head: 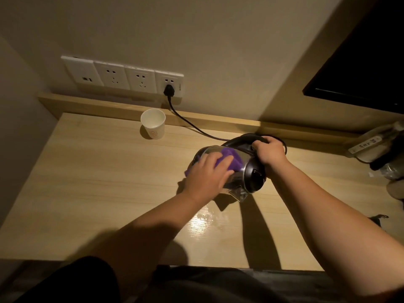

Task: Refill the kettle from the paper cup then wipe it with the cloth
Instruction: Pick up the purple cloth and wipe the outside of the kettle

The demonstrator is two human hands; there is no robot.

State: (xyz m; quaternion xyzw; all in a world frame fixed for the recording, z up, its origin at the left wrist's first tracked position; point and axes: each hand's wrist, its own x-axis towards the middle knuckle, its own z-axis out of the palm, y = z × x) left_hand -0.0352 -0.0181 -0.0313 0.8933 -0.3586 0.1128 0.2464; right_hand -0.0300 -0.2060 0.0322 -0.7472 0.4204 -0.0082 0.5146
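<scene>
The steel kettle (249,171) with a black lid and handle is tipped over toward me, its spout low near the wooden table (91,184). My right hand (270,153) grips the black handle at the top. My left hand (206,176) presses a purple cloth (298,159) flat against the kettle's shiny side. The white paper cup (153,123) stands upright at the back of the table, apart from both hands.
A black cord (192,125) runs from a plug in the wall sockets (122,76) to behind the kettle. A wet patch (205,217) glistens on the table below the spout. Bagged items (384,149) lie at the right edge. A dark screen (360,62) hangs upper right.
</scene>
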